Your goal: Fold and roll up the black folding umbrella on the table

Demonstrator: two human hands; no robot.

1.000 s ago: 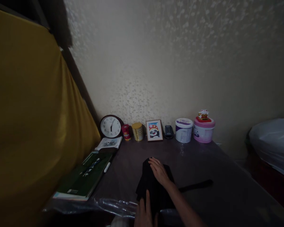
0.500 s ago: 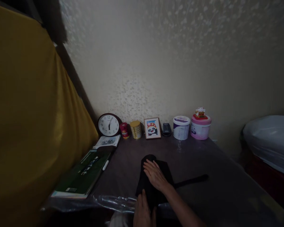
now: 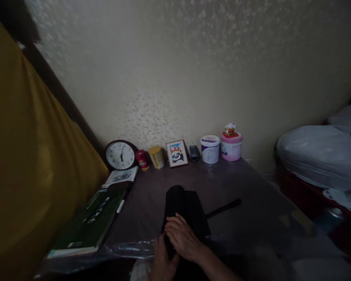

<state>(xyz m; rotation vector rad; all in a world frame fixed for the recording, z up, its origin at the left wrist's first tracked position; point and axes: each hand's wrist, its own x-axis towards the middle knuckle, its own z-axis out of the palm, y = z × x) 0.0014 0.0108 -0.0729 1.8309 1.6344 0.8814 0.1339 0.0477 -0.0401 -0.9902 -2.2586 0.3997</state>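
Note:
A black folded cloth piece (image 3: 175, 199) lies at the near edge of the table, its left side rolled or doubled over into a rounded fold. From its right side a thin black strap (image 3: 224, 208) runs out across the table. My right hand (image 3: 183, 238) rests on the near part of the fold, fingers stretched out over the fabric. Just left of and below it, my left hand (image 3: 163, 259) grips the near end of the cloth between thumb and curled fingers. Dark fabric and dim light hide the exact grip.
Left on the table are a green book (image 3: 90, 222), a white marker (image 3: 120, 206) and a clock (image 3: 120, 155). Along the wall stand a red can (image 3: 142, 160), a yellow tin (image 3: 156, 157), a picture frame (image 3: 177, 153) and two tubs, one purple-white (image 3: 210, 150), one pink (image 3: 231, 147).
My right hand has slid from the far part of the cloth toward me, beside my left hand. My left fingers have curled more around the near end. The camera view has turned right.

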